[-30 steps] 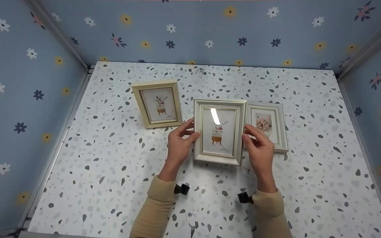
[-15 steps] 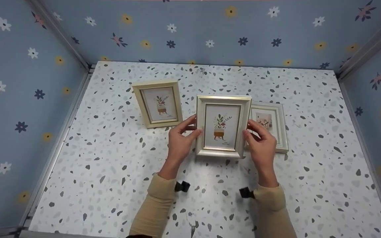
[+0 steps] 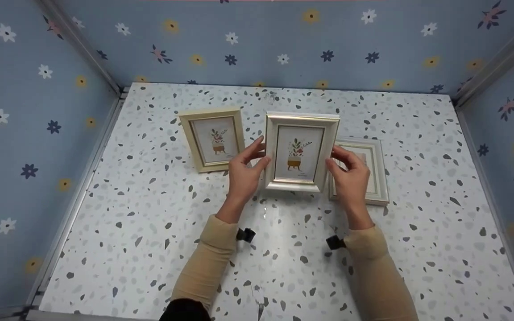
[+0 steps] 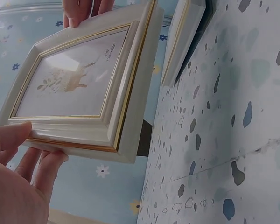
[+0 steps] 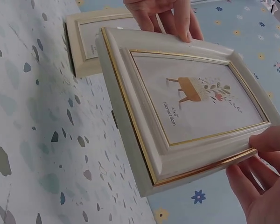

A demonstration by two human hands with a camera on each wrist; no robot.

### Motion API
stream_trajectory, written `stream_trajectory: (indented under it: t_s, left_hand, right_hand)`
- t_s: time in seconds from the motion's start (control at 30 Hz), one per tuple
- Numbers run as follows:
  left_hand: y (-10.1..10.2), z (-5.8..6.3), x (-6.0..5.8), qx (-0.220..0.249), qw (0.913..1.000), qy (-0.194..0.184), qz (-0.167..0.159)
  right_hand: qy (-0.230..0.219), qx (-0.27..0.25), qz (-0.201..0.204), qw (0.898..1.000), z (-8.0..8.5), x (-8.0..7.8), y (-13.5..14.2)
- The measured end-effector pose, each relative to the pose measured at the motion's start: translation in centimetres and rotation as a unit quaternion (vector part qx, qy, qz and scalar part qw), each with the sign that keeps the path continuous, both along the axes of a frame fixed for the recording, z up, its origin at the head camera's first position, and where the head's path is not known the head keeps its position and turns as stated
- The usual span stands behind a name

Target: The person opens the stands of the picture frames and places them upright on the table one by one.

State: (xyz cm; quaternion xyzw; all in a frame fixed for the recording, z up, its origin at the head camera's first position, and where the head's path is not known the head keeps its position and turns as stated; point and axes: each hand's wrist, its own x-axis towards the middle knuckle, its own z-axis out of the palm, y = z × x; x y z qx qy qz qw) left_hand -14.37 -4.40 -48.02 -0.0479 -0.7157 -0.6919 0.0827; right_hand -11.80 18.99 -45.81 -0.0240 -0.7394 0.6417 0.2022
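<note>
Both hands hold a white photo frame [image 3: 299, 154] with gold trim, upright and tilted back. My left hand [image 3: 246, 171] pinches its left side, thumb on the front and fingers behind. On the opposite side my right hand [image 3: 350, 178] grips it the same way. Behind its glass is a print of a potted plant, with size lettering readable in the right wrist view. A dark piece [image 4: 145, 138] juts from its back in the left wrist view. Its lower edge looks raised off the table, though the exact gap is hard to judge.
A cream photo frame [image 3: 212, 140] stands leaning back at the left. Partly covered by the right hand, a pale frame [image 3: 376, 171] lies on the speckled table [image 3: 150, 249] at the right. Blue flowered panels [image 3: 257, 44] enclose the back and sides.
Both hands have carried the white frame away from the body, toward the back of the table, and its tilt has changed. Glare has left its glass. The other two frames have not moved.
</note>
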Motion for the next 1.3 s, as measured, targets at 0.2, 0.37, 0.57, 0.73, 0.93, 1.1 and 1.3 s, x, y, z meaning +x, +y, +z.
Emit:
stream_trajectory:
  t_s: [0.2, 0.37, 0.57, 0.73, 0.93, 1.1, 1.3]
  left_hand:
    - [0.2, -0.6, -1.7, -0.010, 0.9999, 0.002, 0.002]
    - [0.4, -1.0, -3.1, 0.013, 0.9998, 0.011, 0.007]
    - [0.8, -2.0, -4.4, 0.024, 0.9993, 0.026, 0.013]
    - [0.9, -3.1, -4.8, 0.016, 0.9991, 0.033, 0.022]
    - [0.9, -4.4, -4.6, 0.005, 0.9992, 0.032, 0.021]
    - [0.7, -5.1, -4.3, -0.006, 0.9993, 0.029, 0.023]
    - [0.6, -5.7, -4.1, 0.003, 0.9992, 0.035, 0.020]
  right_hand:
    - [0.000, -0.014, -0.010, 1.000, -2.0, -2.3, 0.4]
    - [-0.019, -0.015, -0.017, 1.000, -1.3, -3.3, -0.2]
    - [-0.015, -0.009, -0.026, 1.000, 0.1, -3.2, -1.2]
    - [-0.001, -0.028, -0.015, 0.999, -1.1, -3.5, -1.3]
    - [-0.009, -0.068, -0.001, 0.998, -2.8, -3.4, -1.2]
    - [-0.024, -0.076, 0.000, 0.997, -3.5, -3.2, -1.2]
    - [-0.026, -0.058, -0.007, 0.998, -3.6, -2.9, -1.3]
